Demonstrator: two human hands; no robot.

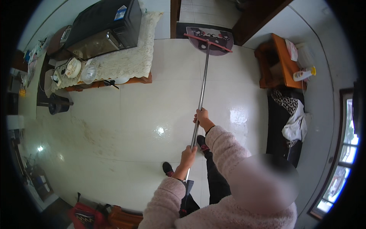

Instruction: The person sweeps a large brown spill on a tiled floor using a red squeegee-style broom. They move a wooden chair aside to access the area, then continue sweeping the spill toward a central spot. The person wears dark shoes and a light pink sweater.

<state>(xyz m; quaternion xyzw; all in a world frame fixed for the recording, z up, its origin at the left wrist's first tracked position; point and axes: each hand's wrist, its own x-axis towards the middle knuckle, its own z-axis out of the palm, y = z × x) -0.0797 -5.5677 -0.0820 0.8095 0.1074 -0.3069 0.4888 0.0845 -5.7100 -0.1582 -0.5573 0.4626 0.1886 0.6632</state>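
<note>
My left hand (188,156) is closed around the lower part of a floor squeegee's metal pole, just above its dark grip end (189,186). Farther up the pole, my right hand (202,116) also wraps round it. The floor squeegee (204,76) reaches away from me toward the doorway. Its long, thin pinkish-red head lies slantwise across a purple-grey half-round doormat (219,49) with a light animal pattern. Whether the head presses on the mat or hovers just over it, I cannot tell.
Pale tiles (152,114) shine wet in places, with brownish smears (91,133) at left. A black microwave-like appliance (105,32) sits on a lace-covered table (146,45). A dark bin (59,104) stands nearby. At right are a wooden stool (272,65) and a black bench (276,126) bearing cloths.
</note>
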